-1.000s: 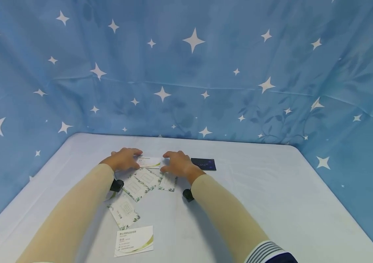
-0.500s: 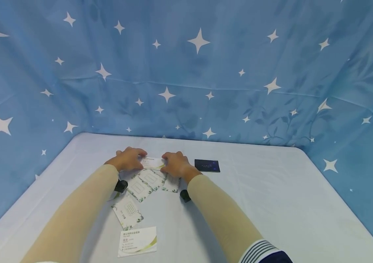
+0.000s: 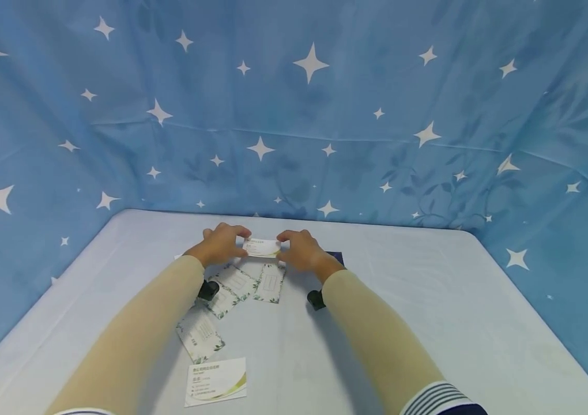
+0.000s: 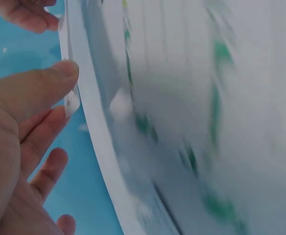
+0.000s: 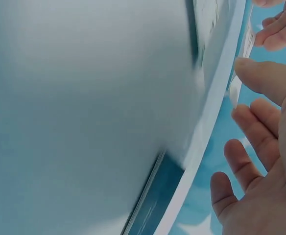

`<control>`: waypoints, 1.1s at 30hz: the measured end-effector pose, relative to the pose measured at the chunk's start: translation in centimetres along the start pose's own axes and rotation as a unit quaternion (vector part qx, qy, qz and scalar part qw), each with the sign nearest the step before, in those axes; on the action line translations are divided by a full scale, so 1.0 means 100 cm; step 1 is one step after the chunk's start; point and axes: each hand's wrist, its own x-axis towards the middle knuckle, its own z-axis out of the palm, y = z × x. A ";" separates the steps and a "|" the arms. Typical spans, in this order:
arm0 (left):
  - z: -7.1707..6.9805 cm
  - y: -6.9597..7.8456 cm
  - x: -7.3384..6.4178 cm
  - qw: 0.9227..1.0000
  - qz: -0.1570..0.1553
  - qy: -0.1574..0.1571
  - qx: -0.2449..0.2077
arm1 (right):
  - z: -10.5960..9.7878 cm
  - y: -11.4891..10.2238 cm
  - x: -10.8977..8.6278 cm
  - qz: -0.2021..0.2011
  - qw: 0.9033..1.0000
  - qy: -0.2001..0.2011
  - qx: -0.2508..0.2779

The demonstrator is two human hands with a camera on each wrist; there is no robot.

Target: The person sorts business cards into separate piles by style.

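A white business card point(image 3: 262, 248) with a gold curve, possibly a thin stack, is held level just above the far part of the table. My left hand point(image 3: 221, 243) pinches its left end between thumb and fingers. At the other end, my right hand point(image 3: 301, 251) grips it the same way. In the left wrist view the left hand point(image 4: 30, 122) has its thumb on the card edge point(image 4: 72, 100), outer fingers loosely bent. The right wrist view gives the right hand point(image 5: 260, 147) at the card's other end point(image 5: 235, 88).
Below the hands lie several floral-edged cards, one of them point(image 3: 270, 283) upright and another point(image 3: 200, 336) nearer. A white-and-gold card point(image 3: 216, 382) lies at the front. Behind the right wrist a dark blue card point(image 3: 336, 257) is partly hidden. A starry blue curtain point(image 3: 294, 115) borders the white table point(image 3: 429, 323).
Both hands have raised the white business card off the table and carried it rightward. An upright floral card is now uncovered, while the right hand and wrist cover most of the dark blue card.
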 end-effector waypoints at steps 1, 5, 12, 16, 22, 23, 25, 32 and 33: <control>0.002 0.003 0.002 1.000 0.001 0.002 -0.002 | -0.002 0.003 -0.001 0.002 1.000 0.004 0.000; 0.010 0.014 0.007 1.000 -0.001 0.001 -0.008 | -0.004 0.012 -0.003 0.026 1.000 0.006 -0.007; 0.023 0.020 0.012 1.000 -0.014 -0.012 -0.002 | -0.003 0.017 -0.010 0.045 0.999 -0.007 -0.022; 0.028 0.021 0.011 1.000 -0.013 -0.018 0.000 | -0.001 0.021 -0.013 0.044 0.999 -0.011 -0.024; 0.029 0.026 0.009 1.000 -0.015 -0.026 0.005 | -0.002 0.026 -0.015 0.038 0.999 -0.016 -0.031; 0.029 0.026 0.009 0.999 -0.015 -0.027 0.005 | -0.002 0.027 -0.016 0.035 0.999 -0.016 -0.032; 0.028 0.027 0.010 0.999 -0.013 -0.032 0.004 | -0.004 0.028 -0.017 0.030 0.999 -0.017 -0.035; 0.030 0.028 0.012 0.999 -0.005 -0.046 -0.001 | -0.006 0.032 -0.021 0.025 0.999 -0.021 -0.041; 0.030 0.029 0.012 0.999 -0.004 -0.046 -0.001 | -0.006 0.033 -0.021 0.025 0.999 -0.021 -0.042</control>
